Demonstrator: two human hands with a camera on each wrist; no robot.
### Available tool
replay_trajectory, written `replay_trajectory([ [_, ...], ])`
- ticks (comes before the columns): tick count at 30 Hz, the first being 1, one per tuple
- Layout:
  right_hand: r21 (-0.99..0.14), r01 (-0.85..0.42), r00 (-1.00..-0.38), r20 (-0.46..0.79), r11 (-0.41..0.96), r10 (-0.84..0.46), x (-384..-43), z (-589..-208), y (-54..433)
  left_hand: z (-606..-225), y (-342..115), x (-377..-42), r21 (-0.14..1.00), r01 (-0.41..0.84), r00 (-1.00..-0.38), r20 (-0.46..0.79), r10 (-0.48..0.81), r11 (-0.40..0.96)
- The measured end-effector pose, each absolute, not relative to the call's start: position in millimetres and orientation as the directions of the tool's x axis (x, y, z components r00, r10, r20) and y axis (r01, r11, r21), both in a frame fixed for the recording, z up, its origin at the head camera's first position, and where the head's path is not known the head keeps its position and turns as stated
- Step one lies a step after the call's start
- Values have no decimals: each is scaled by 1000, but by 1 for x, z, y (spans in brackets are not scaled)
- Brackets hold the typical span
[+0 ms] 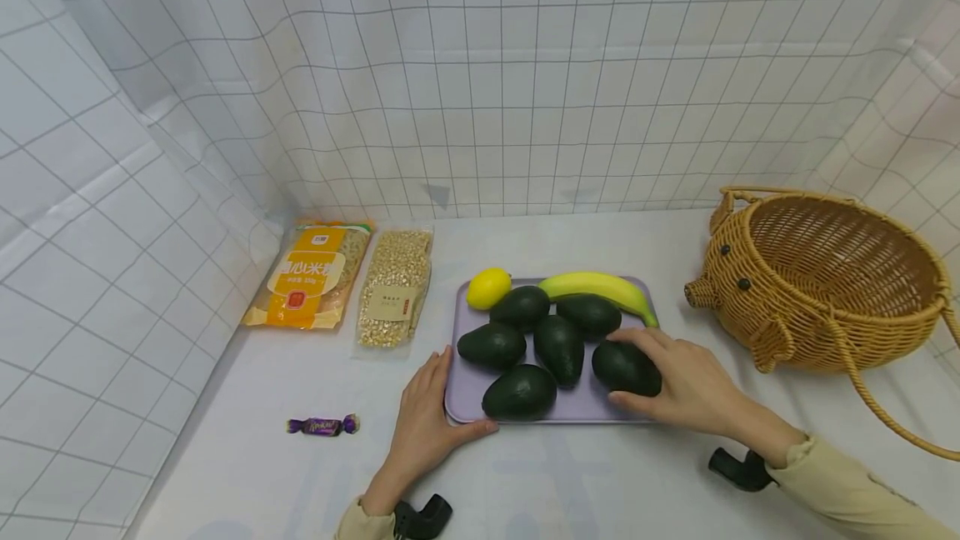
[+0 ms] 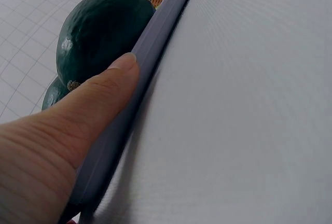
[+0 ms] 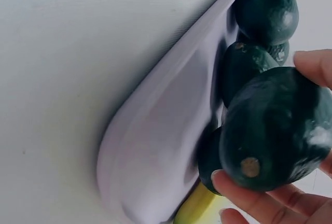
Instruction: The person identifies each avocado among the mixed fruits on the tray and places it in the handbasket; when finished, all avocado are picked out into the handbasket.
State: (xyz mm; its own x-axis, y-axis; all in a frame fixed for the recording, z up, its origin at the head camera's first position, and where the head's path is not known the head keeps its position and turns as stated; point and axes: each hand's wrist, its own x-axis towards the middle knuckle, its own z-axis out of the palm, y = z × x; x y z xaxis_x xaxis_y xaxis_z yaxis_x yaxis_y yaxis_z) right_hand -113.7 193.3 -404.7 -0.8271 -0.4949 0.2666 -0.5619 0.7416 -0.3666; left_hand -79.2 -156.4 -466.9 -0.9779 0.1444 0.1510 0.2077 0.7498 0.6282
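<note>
A dark green avocado (image 1: 626, 368) is gripped by my right hand (image 1: 697, 382), thumb on the near side and fingers around the far side. In the right wrist view this avocado (image 3: 275, 130) tilts over the lilac tray (image 3: 155, 146), its stem end showing. My left hand (image 1: 426, 417) rests at the front left corner of the tray (image 1: 465, 394), fingers straight along the side. Its thumb (image 2: 98, 97) lies on the front rim, beside another avocado (image 2: 104, 32). Several more avocados (image 1: 558, 350), a lemon (image 1: 489, 288) and a banana (image 1: 600, 287) lie on the tray.
A wicker pig-shaped basket (image 1: 817, 340) with a rope handle stands at the right. Back left lie an orange-and-yellow food packet (image 1: 311, 277) and a clear bag of grains (image 1: 395, 286). A purple wrapped candy (image 1: 323, 426) lies left of my left hand.
</note>
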Motion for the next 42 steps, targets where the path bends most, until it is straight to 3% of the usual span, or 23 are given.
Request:
replay_trajectory([
  [10,-492,-567,-824,354,661,-443,-114,-396,193,-468,-156,-80,629,204,-979,152,138,751],
  [18,-527,-557,-830,384,642,-405,-114,-387,193,-468,-156,-79,630,203,-979,147,141,750],
  [28,-516,-538,-836,430,667,-341,-114,-370,203,-468,-156,-79,624,205,-978,154,138,754],
  [42,-479,-569,-791,541,668,-285,-121,-345,227,-468,-156,-79,621,216,-976,162,147,754],
])
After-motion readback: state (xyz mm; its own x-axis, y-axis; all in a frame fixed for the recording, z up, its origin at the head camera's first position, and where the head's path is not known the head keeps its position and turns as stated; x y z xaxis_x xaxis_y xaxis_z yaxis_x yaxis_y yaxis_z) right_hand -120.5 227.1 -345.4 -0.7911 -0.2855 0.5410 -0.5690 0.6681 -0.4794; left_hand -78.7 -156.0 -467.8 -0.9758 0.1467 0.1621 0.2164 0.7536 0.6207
